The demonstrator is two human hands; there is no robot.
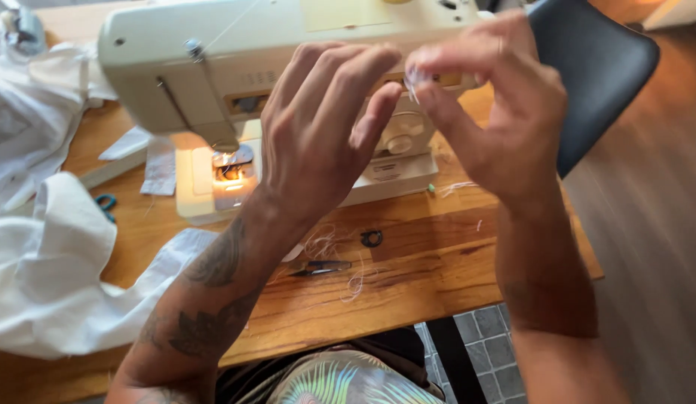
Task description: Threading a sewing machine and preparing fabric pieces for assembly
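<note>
**Both hands raised over the sewing table, a small clear piece pinched in the right**

A wooden table [408, 280] fills most of your view, with wood flooring and a dark chair [598, 71] off to the right and grey tiles below the table's edge. At the far left, white fabric [45, 262] lies heaped and spills over the tabletop, and a small blue-handled tool [105, 203] peeks out beside it. Next comes the cream sewing machine [235, 45], its lamp lit over the needle plate [230, 168].

Your left hand [325, 127] hangs in front of the machine, fingers loosely curled and holding nothing, their tips close to your right hand. Below it on the table lie loose threads [340, 262], a pair of dark thread snips [322, 267] and a small black ring [372, 238].

Your right hand [497, 112] is lifted just beside the left, thumb and forefinger pressed together on a small clear piece [413, 77], blurred and too small to tell what it is, with a fine thread trailing from it. The piece sits in the air between your two hands, in front of the machine's body.
</note>
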